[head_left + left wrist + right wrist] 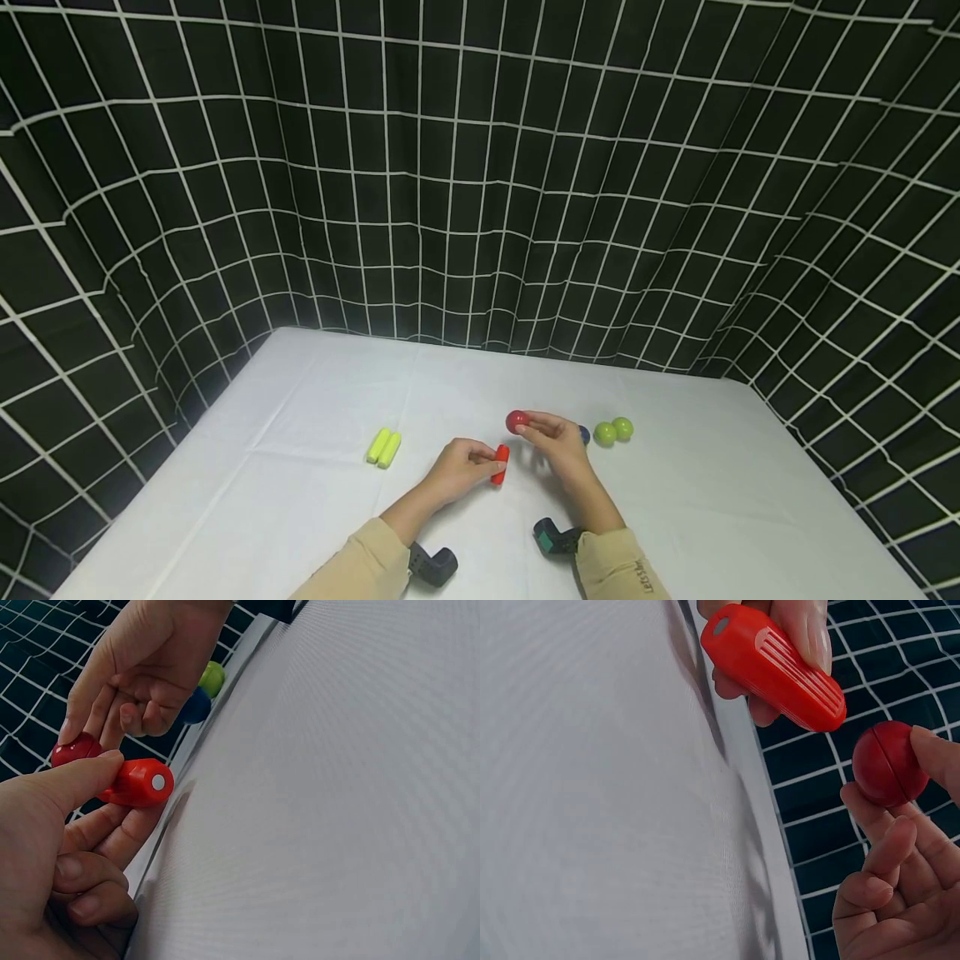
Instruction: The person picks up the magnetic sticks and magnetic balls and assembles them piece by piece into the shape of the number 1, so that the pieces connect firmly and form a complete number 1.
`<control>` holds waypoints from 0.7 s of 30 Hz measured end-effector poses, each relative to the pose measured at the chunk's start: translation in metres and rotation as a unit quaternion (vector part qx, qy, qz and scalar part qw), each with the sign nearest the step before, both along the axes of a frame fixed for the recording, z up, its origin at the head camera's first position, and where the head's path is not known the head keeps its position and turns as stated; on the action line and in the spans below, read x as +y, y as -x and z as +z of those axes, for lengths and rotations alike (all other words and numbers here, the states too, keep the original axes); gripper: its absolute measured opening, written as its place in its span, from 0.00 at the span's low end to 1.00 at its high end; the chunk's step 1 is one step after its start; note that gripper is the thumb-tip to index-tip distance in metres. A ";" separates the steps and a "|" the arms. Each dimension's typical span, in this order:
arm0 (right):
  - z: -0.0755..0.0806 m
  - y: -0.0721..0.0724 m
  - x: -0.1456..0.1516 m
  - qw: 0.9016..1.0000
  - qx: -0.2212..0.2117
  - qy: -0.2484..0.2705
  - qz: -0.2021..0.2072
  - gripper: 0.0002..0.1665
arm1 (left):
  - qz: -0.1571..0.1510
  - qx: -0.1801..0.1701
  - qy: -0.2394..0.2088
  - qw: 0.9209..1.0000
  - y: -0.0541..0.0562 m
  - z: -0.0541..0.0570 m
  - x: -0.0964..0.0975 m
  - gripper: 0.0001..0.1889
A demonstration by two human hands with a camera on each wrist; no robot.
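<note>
My left hand (457,472) pinches a bright red toy rod (502,452) between thumb and fingers, just above the white table. One end of the rod (142,782) carries a round pale metal-like disc; ridges run along its side in the right wrist view. Between thumb and fingertips, my right hand (561,443) holds a glossy dark red ball (515,421) with a seam around it (887,765). The ball is a short way beyond the rod, and a gap separates them in the right wrist view. Behind the right hand, a blue ball (584,436) is partly hidden.
Two green balls (605,433) sit side by side at the right, near the blue one. A pair of yellow rods (383,448) lies at the left on the white tablecloth (247,492). Dark wrist-worn devices (435,567) jut out by both sleeves. A black grid curtain (465,208) surrounds the table.
</note>
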State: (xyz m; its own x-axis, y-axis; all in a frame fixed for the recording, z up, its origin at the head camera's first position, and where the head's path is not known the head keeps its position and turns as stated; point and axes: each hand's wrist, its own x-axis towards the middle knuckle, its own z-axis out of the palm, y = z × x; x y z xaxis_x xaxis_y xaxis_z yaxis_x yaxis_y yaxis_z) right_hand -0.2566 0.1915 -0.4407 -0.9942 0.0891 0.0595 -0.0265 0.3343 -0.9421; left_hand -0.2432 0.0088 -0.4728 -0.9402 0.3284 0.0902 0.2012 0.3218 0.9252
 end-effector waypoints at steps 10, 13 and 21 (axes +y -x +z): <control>-0.001 -0.001 -0.003 1.000 -0.007 0.003 0.007 0.23 | -0.003 -0.001 -0.001 1.000 -0.001 0.001 0.000 0.14; -0.003 -0.001 -0.003 1.000 -0.006 0.000 0.010 0.23 | -0.001 -0.002 0.000 1.000 -0.001 0.002 0.000 0.14; -0.002 -0.005 -0.006 1.000 -0.005 0.000 0.019 0.22 | -0.002 0.003 -0.008 1.000 0.000 0.001 0.000 0.14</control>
